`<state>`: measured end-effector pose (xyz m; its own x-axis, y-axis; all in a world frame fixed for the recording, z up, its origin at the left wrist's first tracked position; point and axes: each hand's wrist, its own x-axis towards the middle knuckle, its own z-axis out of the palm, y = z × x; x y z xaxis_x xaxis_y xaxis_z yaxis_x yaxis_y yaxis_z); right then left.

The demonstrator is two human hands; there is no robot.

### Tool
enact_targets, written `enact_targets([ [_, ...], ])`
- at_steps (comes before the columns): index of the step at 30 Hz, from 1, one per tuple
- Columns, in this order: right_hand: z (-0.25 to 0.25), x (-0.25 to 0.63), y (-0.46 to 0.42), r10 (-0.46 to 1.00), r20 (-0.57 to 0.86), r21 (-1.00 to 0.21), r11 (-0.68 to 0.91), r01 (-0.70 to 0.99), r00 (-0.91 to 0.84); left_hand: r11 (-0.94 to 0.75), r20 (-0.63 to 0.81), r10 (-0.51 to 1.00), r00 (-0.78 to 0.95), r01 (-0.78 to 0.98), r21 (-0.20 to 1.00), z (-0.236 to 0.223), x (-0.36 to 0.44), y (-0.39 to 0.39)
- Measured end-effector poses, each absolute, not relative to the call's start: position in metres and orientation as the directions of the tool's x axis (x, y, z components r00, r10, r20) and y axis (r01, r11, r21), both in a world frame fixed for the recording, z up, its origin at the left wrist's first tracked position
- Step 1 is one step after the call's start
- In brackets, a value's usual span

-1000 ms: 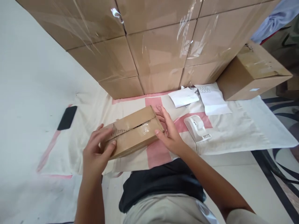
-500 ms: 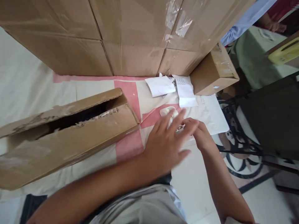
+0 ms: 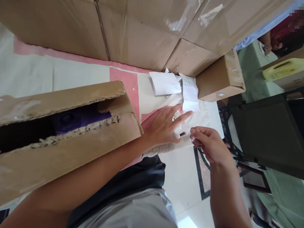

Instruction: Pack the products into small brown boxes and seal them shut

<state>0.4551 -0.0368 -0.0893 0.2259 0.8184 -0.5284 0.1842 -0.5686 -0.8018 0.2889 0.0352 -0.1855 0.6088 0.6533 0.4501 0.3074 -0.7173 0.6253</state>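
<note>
My left hand [image 3: 163, 125] is spread over the white tape dispenser [image 3: 182, 134], mostly hiding it; contact I can't tell. My right hand [image 3: 210, 144], beside the dispenser's end before, has moved clear toward three o'clock, finger and thumb pinching something small and whitish. At nine o'clock, the torn-open cardboard box [image 3: 95, 147] now shows something purple [image 3: 78, 119] inside.
</note>
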Motion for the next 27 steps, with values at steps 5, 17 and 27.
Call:
enact_targets([
  [5,-0.099,0.453,-0.076,0.772,-0.567,-0.776,-0.618,0.128,0.287,-0.682,0.428,0.685,0.589,0.313,0.661,-0.184,0.289,0.036],
  [17,-0.121,0.459,-0.097,0.722,-0.627,-0.725,-0.678,0.12,0.294,-0.663,0.416,0.695,0.587,0.298,0.687,-0.178,0.285,0.036],
  [27,-0.119,0.457,-0.098,0.744,-0.608,-0.759,-0.648,0.073,0.277,-0.672,0.401,0.679,0.615,0.302,0.676,-0.175,0.282,0.039],
])
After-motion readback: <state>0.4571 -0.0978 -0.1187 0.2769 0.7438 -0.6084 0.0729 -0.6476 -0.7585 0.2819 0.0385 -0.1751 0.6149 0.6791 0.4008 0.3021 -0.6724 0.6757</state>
